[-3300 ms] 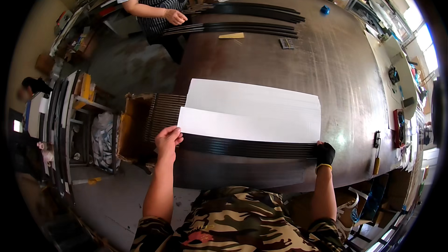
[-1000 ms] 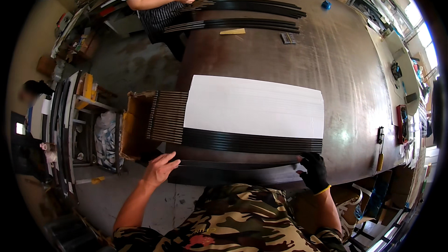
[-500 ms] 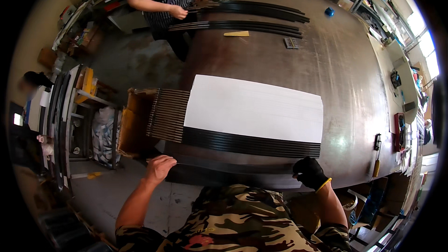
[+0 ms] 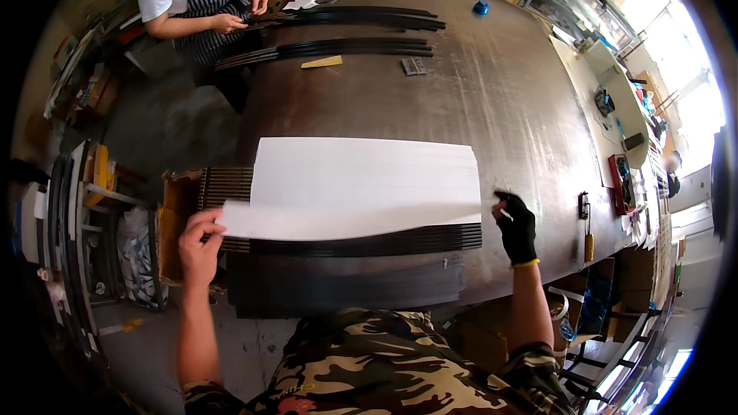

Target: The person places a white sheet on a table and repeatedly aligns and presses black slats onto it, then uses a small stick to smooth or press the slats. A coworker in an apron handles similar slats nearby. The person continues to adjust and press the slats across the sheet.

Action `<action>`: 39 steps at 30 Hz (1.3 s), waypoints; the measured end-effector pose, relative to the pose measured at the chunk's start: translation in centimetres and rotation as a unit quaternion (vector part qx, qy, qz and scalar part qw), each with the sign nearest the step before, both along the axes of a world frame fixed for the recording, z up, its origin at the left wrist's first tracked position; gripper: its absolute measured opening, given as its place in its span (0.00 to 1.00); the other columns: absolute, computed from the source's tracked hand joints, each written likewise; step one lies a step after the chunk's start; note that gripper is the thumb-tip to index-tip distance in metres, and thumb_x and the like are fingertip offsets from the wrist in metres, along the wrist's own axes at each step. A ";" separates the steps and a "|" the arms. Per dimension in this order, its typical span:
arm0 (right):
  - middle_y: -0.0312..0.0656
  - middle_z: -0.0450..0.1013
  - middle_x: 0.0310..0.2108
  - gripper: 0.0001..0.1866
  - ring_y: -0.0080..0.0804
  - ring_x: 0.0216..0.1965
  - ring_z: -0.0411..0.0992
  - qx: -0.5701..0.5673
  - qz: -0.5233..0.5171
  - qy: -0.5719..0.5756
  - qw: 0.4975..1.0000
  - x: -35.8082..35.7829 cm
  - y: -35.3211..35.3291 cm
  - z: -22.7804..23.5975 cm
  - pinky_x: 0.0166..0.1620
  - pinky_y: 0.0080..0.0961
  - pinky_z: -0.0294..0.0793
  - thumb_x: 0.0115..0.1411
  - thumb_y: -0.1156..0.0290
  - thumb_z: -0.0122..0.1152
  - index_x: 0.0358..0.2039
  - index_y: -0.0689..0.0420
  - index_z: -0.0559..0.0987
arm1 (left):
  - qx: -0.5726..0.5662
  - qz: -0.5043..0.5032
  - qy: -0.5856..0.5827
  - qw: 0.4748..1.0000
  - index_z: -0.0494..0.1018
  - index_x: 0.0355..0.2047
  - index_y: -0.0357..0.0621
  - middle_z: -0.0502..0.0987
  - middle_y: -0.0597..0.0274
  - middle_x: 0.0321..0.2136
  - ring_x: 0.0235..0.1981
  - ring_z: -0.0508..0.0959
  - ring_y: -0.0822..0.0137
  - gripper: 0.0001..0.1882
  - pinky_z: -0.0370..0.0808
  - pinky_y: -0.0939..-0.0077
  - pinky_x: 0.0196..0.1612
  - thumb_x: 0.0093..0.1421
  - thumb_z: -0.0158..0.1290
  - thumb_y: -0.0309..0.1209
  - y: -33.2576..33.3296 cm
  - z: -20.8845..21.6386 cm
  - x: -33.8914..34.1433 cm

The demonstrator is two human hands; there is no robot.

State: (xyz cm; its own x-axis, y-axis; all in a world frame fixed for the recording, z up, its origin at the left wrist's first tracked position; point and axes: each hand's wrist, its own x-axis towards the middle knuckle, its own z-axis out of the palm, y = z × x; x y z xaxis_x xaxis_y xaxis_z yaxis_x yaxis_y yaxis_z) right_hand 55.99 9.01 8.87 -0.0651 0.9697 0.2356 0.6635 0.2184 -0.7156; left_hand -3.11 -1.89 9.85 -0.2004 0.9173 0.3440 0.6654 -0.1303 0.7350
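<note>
The left hand [image 4: 201,250], bare, pinches the left end of a long white strip [image 4: 330,223] between thumb and fingers, the gap narrow. That strip lies slantwise over the near side of a white stack [image 4: 365,173] on the desk [image 4: 523,115], its left end reaching past the stack and its near edge bowed over a row of black strips [image 4: 369,244]. The right hand [image 4: 516,229], in a black glove with a yellow cuff edge, is just beyond the right end of the stack, thumb and forefinger close together; the white strip's right end blurs there, so I cannot tell whether those fingers hold it. Thin dark rods [image 4: 224,183] stick out leftward from beneath the stack, toward a cardboard box [image 4: 178,223] beside the desk. A dark sheet [image 4: 346,286] lies along the near edge, between the black strips and the person's camouflage shirt [image 4: 369,361]. To the right lies a tool with a yellow handle [image 4: 589,246], near a red tray [image 4: 617,192]. Across the desk, a co-worker [image 4: 204,4] in a striped apron has both hands near the left ends of longer black strips [image 4: 361,18].
</note>
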 end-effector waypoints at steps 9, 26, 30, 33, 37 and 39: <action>0.36 0.75 0.30 0.17 0.23 0.29 0.73 -0.250 -0.198 0.333 0.887 2.9 1.6 -9.1 0.31 0.20 0.72 0.55 0.82 0.58 0.46 0.62 0.80 | -0.128 0.152 -0.451 0.870 0.76 0.39 0.30 0.78 0.57 0.34 0.29 0.79 0.69 0.10 0.79 0.76 0.36 0.57 0.51 0.15 3.2 -13.0 4.9; 0.40 0.81 0.31 0.10 0.25 0.32 0.76 -0.182 -0.374 0.290 0.862 4.0 -2.4 -16.4 0.38 0.24 0.76 0.55 0.72 0.70 0.35 0.64 0.84 | -0.123 0.232 -0.533 0.805 0.74 0.44 0.36 0.79 0.60 0.32 0.30 0.81 0.69 0.11 0.83 0.77 0.32 0.61 0.58 0.21 0.0 -13.0 5.1; 0.40 0.82 0.33 0.11 0.24 0.34 0.77 -0.183 -0.314 0.185 0.913 4.0 -3.4 -15.7 0.42 0.22 0.75 0.57 0.73 0.67 0.39 0.64 0.85 | -0.113 0.236 -0.527 0.808 0.75 0.44 0.36 0.79 0.62 0.33 0.30 0.81 0.70 0.10 0.83 0.77 0.32 0.61 0.58 0.21 0.0 -13.1 4.4; 0.41 0.82 0.33 0.11 0.26 0.35 0.78 -0.192 -0.299 0.144 0.924 3.7 -3.4 -15.2 0.43 0.22 0.75 0.57 0.73 0.66 0.40 0.62 0.85 | -0.103 0.237 -0.526 0.810 0.75 0.44 0.36 0.79 0.62 0.33 0.30 0.81 0.71 0.10 0.83 0.77 0.33 0.62 0.58 0.21 0.0 -13.0 4.2; 0.45 0.83 0.34 0.10 0.31 0.37 0.80 -0.204 -0.289 0.027 0.935 3.4 -3.0 -14.4 0.44 0.26 0.77 0.57 0.71 0.65 0.38 0.59 0.86 | -0.103 0.238 -0.520 0.814 0.75 0.44 0.36 0.79 0.61 0.33 0.30 0.81 0.70 0.10 0.83 0.77 0.33 0.62 0.58 0.21 0.1 -12.4 4.2; 0.46 0.83 0.34 0.10 0.34 0.38 0.81 -0.198 -0.278 0.002 0.940 3.7 -3.1 -14.7 0.44 0.27 0.77 0.56 0.71 0.65 0.38 0.57 0.86 | -0.102 0.235 -0.520 0.815 0.75 0.44 0.35 0.79 0.61 0.33 0.30 0.81 0.70 0.10 0.83 0.77 0.33 0.62 0.58 0.21 0.3 -12.1 4.3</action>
State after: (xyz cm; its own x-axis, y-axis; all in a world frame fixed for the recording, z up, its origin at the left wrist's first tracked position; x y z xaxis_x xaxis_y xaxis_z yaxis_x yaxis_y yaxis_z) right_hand 59.74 5.87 -5.88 0.4786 0.8649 -0.1514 0.5933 -0.4457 -0.6704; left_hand 1.22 -1.56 -2.22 -0.6322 0.6714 -0.3867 -0.3896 0.1560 0.9077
